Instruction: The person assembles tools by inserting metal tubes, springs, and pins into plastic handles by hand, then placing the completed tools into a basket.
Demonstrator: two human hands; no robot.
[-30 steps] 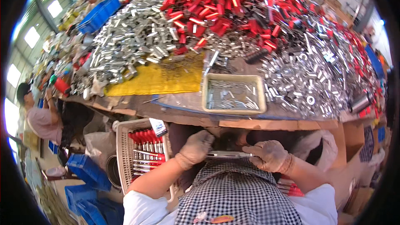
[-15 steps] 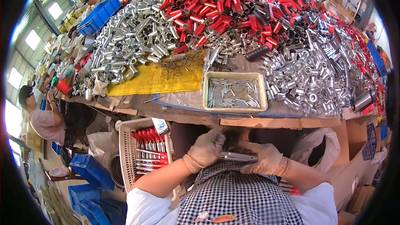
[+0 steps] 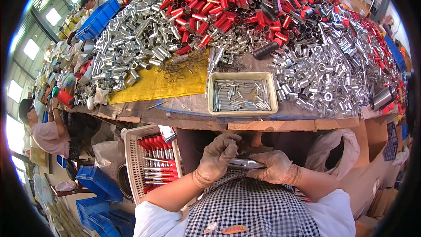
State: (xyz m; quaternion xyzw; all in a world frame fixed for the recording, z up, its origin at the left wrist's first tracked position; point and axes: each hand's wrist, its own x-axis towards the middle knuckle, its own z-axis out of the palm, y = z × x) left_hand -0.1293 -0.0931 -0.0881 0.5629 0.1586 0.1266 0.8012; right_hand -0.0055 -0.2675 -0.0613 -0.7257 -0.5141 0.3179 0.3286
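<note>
Low in front of my checked apron, my right hand (image 3: 275, 167) in a pale thin glove is closed round a shiny metal tube (image 3: 246, 163). The tube lies roughly level, its left end pointing toward my other hand. My left hand (image 3: 218, 158), gloved too, is held just above and left of that end with fingers curled in a pinch. Whatever those fingers hold, if anything, is too small or hidden to name. Beyond both hands, on the table, stands a cream tray (image 3: 210, 101) of small metal pins (image 3: 226, 96).
Piled on the table are silver tubes (image 3: 144, 39), red tubes (image 3: 206, 6) and metal collars (image 3: 322, 77). A yellow cloth (image 3: 184, 83) lies under thin rings. A white basket (image 3: 132, 162) with red-handled tools stands left of my knees, near blue crates (image 3: 101, 184). Other people (image 3: 46, 127) sit around.
My right hand and the metal tube have shifted a little left. My left hand has turned slightly, its pinched fingers now higher above the tube's end. The whole view has shifted slightly.
</note>
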